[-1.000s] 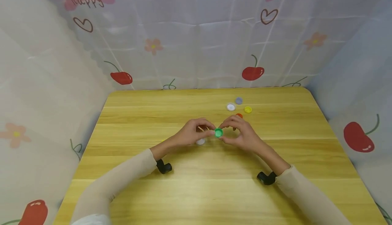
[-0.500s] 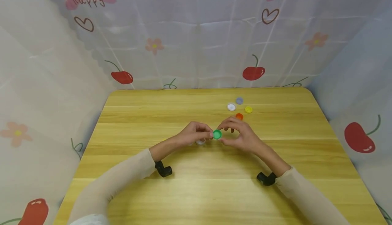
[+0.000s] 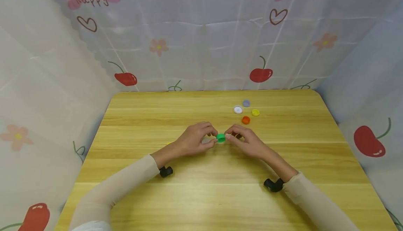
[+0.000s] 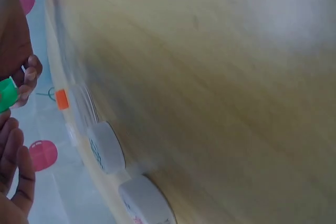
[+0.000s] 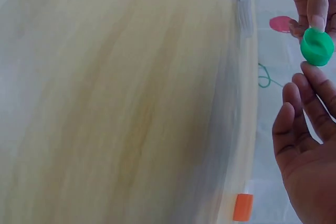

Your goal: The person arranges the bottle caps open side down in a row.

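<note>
A small green bottle cap (image 3: 220, 138) is held between both hands above the middle of the table. My left hand (image 3: 196, 138) pinches its left side with thumb and forefinger. At its right side, my right hand (image 3: 248, 142) has thumb and fingertips close together on the edge. In the right wrist view the green cap (image 5: 317, 47) has a fingertip of each hand against it; the other right fingers stand apart from it. A whitish round piece (image 3: 206, 141) lies under the left hand, mostly hidden.
Beyond the hands lie an orange cap (image 3: 246, 120), a yellow cap (image 3: 255, 113), a white cap (image 3: 238, 109) and a grey-blue cap (image 3: 246, 103). White round pieces (image 4: 107, 146) lie near the left hand. A printed curtain (image 3: 201, 56) stands behind the wooden table (image 3: 201, 196).
The green cap has tipped from its hollow face toward the camera to side-on, and shifted slightly left. The right hand has drawn down, uncovering the orange cap. Left fingers have spread around the cap's side.
</note>
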Demonstrator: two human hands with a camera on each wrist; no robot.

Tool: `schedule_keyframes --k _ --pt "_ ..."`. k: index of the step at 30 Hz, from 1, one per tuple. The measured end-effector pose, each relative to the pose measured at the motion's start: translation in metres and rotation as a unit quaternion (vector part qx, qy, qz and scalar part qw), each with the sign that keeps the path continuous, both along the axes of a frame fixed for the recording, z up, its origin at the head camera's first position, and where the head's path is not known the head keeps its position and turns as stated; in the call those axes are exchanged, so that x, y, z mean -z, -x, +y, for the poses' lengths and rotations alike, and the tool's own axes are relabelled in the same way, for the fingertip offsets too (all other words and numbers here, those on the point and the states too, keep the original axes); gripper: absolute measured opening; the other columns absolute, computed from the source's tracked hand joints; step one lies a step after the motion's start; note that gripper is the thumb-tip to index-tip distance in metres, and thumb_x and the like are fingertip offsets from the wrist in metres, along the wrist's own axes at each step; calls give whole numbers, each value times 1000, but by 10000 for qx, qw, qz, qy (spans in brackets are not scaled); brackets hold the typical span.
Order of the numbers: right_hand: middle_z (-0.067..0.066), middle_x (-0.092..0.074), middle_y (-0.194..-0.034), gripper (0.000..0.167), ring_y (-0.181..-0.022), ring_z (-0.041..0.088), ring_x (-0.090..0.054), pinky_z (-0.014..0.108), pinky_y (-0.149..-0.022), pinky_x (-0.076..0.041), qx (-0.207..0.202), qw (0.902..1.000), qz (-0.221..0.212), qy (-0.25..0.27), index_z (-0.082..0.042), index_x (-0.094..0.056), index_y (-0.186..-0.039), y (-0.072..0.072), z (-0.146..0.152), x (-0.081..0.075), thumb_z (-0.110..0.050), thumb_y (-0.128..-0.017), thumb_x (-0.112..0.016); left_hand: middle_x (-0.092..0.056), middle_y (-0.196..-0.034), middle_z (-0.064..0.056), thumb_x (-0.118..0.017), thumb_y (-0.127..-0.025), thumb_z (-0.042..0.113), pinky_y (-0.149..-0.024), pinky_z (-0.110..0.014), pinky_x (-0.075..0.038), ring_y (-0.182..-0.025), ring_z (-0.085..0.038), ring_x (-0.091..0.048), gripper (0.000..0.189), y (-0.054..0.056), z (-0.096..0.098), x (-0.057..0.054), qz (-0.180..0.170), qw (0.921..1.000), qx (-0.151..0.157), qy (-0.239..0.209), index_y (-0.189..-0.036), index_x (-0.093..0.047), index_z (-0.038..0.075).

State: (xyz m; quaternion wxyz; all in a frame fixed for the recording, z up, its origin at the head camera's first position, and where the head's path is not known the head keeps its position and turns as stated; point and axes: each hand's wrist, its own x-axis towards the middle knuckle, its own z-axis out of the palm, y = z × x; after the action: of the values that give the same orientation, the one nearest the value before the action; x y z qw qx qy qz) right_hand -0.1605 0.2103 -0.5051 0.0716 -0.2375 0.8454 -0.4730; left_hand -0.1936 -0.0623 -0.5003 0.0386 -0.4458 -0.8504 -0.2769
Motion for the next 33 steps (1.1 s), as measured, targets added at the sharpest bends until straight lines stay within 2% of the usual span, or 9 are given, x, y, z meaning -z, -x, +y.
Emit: schedule_keyframes --k 6,9,13,16,20,23,25,28,33 --pt "28 -64 -102 31 -88 43 -56 34 -77 -53 -486 9901 -1071 768 -1 -72 -118 -1 -3 5 -21 -116 -49 -73 -112 3 -76 -100 26 -90 -27 -61 -102 -13 -71 19 -2 -1 -1 1569 9861 487 -249 -115 -74 15" --pt "31 -58 -94 35 -83 42 -52 37 -73 -50 -640 9837 -1316 1044 6 -69 -118 0 -4 7 -21 -116 -48 -73 -112 2 -79 -98 25 -90 -27 -60 -102 -13 -70 22 -2 -1 0 1820 9810 585 -343 -116 -74 14" --pt "29 -53 -89 35 -80 42 -49 38 -68 -47 -625 9814 -1410 1142 9 -68 -115 1 -5 8 -21 -115 -49 -72 -113 2 -80 -97 23 -90 -26 -60 -102 -13 -70 22 -2 0 2 1803 9812 567 -380 -116 -73 15" --pt "29 -54 -89 32 -79 42 -50 38 -67 -48 -519 9838 -1295 1125 7 -68 -115 2 -5 9 -19 -114 -51 -73 -113 3 -78 -99 25 -90 -26 -60 -103 -12 -70 20 -5 0 2 1437 9880 396 -413 -117 -74 15" --pt "22 -62 -97 18 -77 35 -56 32 -67 -50 -95 9924 -845 888 -6 -72 -116 0 -7 8 -18 -111 -60 -73 -113 5 -75 -103 30 -86 -26 -61 -100 -11 -69 20 -10 1 1 134 9976 -46 -683 -118 -75 18" --pt "10 -65 -100 10 -78 24 -59 26 -70 -50 185 9975 -294 616 -16 -73 -115 -2 -8 8 -18 -106 -69 -71 -112 9 -74 -104 35 -83 -28 -60 -97 -10 -66 20 -13 2 1 -960 9901 -419 -931 -119 -76 22" --pt "2 -65 -100 10 -80 18 -60 25 -71 -51 275 9985 91 457 -19 -73 -114 -3 -9 9 -18 -104 -73 -70 -110 12 -74 -104 37 -81 -29 -60 -97 -10 -65 19 -14 2 2 -1412 9829 -606 -1015 -118 -76 25" --pt "-2 -67 -106 14 -84 15 -60 25 -73 -52 266 9977 505 378 -21 -73 -116 -4 -10 10 -16 -102 -75 -69 -109 12 -77 -102 38 -81 -32 -61 -98 -12 -66 20 -15 2 3 -1680 9769 -727 -1107 -118 -76 25" --pt "-4 -69 -115 19 -88 15 -62 24 -73 -52 287 9965 714 317 -24 -73 -119 -5 -12 11 -17 -102 -76 -71 -111 6 -80 -99 34 -80 -31 -61 -97 -19 -69 24 -16 3 5 -1684 9760 -727 -1175 -119 -77 21"
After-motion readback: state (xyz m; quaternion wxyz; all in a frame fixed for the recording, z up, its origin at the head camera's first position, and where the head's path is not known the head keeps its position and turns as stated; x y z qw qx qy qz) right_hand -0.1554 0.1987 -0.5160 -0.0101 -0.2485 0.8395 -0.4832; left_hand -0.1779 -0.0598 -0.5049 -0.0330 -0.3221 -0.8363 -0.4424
